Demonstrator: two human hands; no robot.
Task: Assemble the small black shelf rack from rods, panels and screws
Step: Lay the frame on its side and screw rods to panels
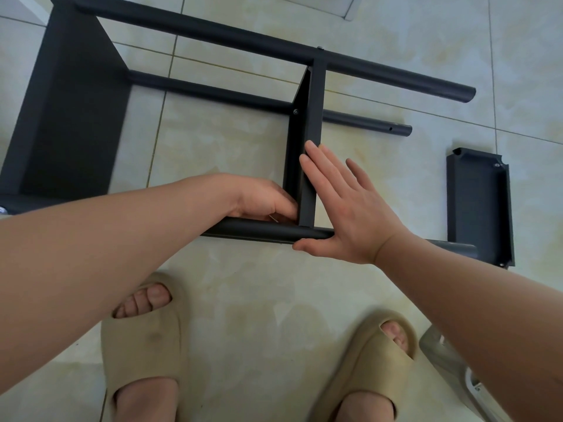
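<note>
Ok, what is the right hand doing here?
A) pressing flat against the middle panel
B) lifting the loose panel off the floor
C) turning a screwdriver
A: the right hand lies with straight fingers against the middle panel, its thumb at the near rod.

The floor is laid with pale cream tiles with a marbled pattern and thin grout lines. The half-built black rack lies on its side across it, rods running left to right. To the right lies a loose black panel, its near end at the tip of the front rod. Two beige slippers stand on the near tiles, with a grey plastic object beside the right one.
</note>
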